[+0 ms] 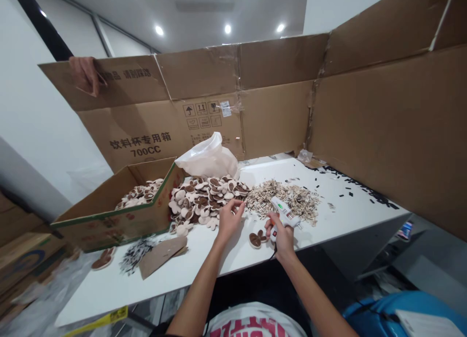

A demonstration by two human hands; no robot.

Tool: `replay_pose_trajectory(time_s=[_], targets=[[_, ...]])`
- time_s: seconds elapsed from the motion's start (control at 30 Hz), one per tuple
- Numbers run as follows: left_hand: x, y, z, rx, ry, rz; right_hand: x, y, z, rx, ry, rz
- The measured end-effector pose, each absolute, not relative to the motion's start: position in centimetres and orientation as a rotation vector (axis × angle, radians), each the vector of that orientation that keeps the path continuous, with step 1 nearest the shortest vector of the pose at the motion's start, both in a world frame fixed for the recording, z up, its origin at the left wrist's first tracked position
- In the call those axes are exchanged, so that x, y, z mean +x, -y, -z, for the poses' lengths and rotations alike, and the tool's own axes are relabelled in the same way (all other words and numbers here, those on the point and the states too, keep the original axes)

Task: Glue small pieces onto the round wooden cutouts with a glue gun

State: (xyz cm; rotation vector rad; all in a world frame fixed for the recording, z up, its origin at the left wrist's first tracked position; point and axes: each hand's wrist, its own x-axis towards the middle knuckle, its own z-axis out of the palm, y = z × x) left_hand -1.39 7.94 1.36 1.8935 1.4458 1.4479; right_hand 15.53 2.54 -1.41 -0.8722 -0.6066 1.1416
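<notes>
My right hand [283, 237] is wrapped round the handle of a white glue gun [280, 205], its body slanting up to the left above the table. My left hand [230, 219] has its thumb and forefinger pinched together by the pile of small beige strips [284, 196]; whatever is between the fingertips is too small to make out. Just left of the glue gun lies a brown-and-white rabbit-shaped felt piece [257, 239]. Behind my left hand, a heap of similar felt pieces [204, 198] spreads over the white table [237, 264].
At left stands an open cardboard box [109, 225] holding more felt pieces. A white plastic bag [211, 157] sits behind the heap. Tall cardboard walls [277, 118] edge the table; another person's hand [86, 75] grips the left one. Black bits [365, 193] lie scattered at right.
</notes>
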Motion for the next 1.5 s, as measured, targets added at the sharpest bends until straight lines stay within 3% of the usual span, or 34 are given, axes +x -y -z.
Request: replay_pose_trajectory(time_s=[0.27, 1.0, 1.5], targets=[[-1.1, -4.1, -1.1, 1.958, -1.320, -1.351, 15.8, -2.5, 1.5, -0.880, 0.746, -1.208], [0.2, -3.9, -0.9, 2.085, -1.064, -1.308, 15.8, -3.1, 2.7, -0.913, 0.814, -1.206], [0.7, -3.7, -0.7, 2.038, -1.212, -1.367, 15.6, -2.8, 2.9, -0.949, 0.859, -1.164]])
